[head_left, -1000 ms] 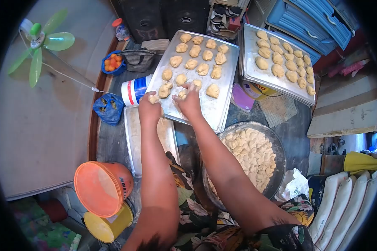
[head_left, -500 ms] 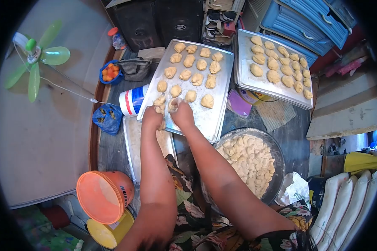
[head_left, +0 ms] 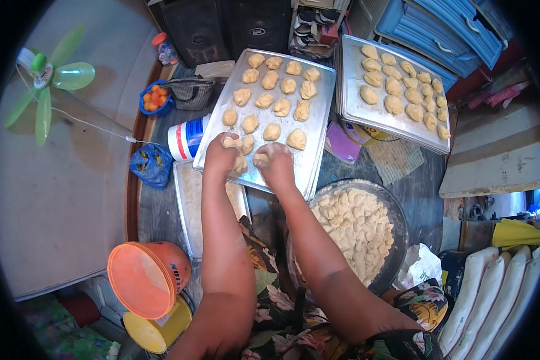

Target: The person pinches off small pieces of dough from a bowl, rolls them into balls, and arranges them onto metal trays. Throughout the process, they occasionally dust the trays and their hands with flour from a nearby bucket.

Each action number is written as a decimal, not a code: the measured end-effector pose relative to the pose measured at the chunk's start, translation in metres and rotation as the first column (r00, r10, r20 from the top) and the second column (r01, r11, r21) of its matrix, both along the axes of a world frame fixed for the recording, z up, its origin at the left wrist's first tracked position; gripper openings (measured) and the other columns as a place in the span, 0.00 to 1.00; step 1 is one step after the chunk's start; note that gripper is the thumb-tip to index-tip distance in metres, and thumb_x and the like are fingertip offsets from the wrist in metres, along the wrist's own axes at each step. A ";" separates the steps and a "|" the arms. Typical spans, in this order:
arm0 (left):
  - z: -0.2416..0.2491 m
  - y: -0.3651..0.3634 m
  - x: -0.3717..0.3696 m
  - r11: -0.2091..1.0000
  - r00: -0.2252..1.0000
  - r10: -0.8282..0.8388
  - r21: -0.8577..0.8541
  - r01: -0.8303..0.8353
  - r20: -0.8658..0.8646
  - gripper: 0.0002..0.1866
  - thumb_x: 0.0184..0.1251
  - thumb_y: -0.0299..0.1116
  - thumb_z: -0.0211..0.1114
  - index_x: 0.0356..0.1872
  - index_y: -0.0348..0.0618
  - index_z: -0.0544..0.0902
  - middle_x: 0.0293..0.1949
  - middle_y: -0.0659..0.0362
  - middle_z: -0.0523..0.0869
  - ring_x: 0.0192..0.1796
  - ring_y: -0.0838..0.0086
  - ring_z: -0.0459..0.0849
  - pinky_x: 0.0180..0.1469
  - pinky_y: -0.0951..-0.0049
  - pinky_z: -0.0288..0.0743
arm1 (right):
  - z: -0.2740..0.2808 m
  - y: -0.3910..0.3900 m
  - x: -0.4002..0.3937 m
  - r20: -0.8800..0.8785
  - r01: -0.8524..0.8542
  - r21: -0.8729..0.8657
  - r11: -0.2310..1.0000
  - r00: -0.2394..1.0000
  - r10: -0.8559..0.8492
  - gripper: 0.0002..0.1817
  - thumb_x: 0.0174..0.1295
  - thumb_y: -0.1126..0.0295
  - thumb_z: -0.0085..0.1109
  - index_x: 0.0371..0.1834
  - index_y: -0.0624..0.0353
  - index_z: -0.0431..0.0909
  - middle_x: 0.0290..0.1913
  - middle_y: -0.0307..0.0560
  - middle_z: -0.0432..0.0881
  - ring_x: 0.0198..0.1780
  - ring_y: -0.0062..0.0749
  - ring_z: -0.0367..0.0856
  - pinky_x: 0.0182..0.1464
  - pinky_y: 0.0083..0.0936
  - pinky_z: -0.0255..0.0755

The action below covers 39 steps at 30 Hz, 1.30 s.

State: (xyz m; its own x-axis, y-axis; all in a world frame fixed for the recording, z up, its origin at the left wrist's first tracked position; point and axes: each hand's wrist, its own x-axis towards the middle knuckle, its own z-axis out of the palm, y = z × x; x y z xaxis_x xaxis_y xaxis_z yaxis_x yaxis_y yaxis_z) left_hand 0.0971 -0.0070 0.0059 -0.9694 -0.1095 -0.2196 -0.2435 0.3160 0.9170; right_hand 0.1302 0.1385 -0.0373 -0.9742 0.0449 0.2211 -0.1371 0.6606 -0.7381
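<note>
Pale dough balls (head_left: pixel 272 132) sit in rows on a metal baking tray (head_left: pixel 315 120) in front of me. My left hand (head_left: pixel 221 157) is at the tray's near left part, fingers closed around a piece of dough (head_left: pixel 230 142). Just to its right, my right hand (head_left: pixel 276 166) hovers low over the tray, closed on another dough piece (head_left: pixel 261 158). Between the two hands lie a dough ball (head_left: pixel 248 144) and a partly covered lump (head_left: pixel 240 162). Beside my right forearm, a large dark basin (head_left: pixel 400 225) holds many floured dough pieces (head_left: pixel 357 228).
A second baking tray (head_left: pixel 402 129) with dough balls rests at the right, on top of a stack. Under my left forearm lies another tray (head_left: pixel 183 204). A white-and-blue tub (head_left: pixel 189 139), a blue bag (head_left: pixel 152 166) and an orange bucket (head_left: pixel 144 279) stand left.
My right hand has moved right and nearer to me, away from the left hand. A dough ball now shows between them. The left hand has shifted only slightly; the view has tilted a little.
</note>
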 end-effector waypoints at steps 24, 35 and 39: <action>0.009 0.035 0.003 0.999 0.999 0.022 0.028 -0.023 0.044 0.17 0.51 0.34 0.67 0.39 0.33 0.78 0.33 0.50 0.83 0.36 0.66 0.81 0.41 0.70 0.72 | -0.011 0.042 0.037 -0.014 -0.057 -0.164 0.985 0.998 0.055 0.14 0.52 0.68 0.61 0.41 0.60 0.76 0.37 0.54 0.75 0.40 0.44 0.77 0.44 0.35 0.70; 0.008 0.045 0.008 0.996 0.999 -0.018 -0.090 0.023 0.049 0.24 0.51 0.40 0.67 0.43 0.30 0.76 0.30 0.47 0.82 0.31 0.64 0.81 0.35 0.68 0.73 | 0.004 0.029 0.043 0.061 -0.082 0.178 0.981 0.996 0.072 0.17 0.46 0.70 0.62 0.43 0.55 0.76 0.47 0.53 0.71 0.48 0.48 0.74 0.49 0.38 0.69; 0.024 0.051 0.018 0.997 0.990 -0.028 -0.063 0.037 0.137 0.24 0.52 0.40 0.67 0.44 0.31 0.76 0.26 0.51 0.81 0.29 0.69 0.80 0.32 0.71 0.72 | -0.011 0.045 0.039 0.024 0.036 -0.112 0.993 0.999 -0.033 0.15 0.45 0.77 0.56 0.39 0.55 0.78 0.50 0.51 0.72 0.50 0.48 0.73 0.54 0.37 0.66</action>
State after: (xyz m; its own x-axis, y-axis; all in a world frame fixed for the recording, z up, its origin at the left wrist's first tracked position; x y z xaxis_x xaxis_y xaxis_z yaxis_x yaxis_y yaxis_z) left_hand 0.1149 0.0436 0.0303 -0.9342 -0.0970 -0.3432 -0.3533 0.3836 0.8533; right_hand 0.1697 0.1839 -0.0486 -0.9762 0.1020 0.1913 -0.0985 0.5776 -0.8103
